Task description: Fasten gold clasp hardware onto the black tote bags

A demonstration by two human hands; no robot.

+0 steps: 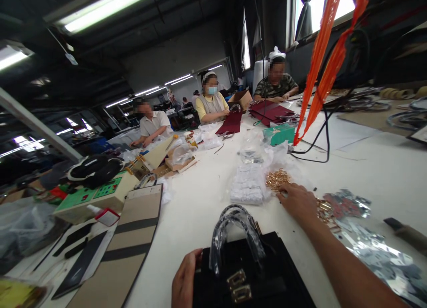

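The left hand [185,279] is steadying the black rectangular handbag with gold clasps [263,281] at the near edge of the white desk [200,206], its grip wrapping the bag's left side. The right hand [298,201] is resting on the heap of small gold metal fittings [276,178] just beyond the bag; I cannot tell whether its grip is holding one. Lifting a single piece out is likely calling for a fine fingertip pinch.
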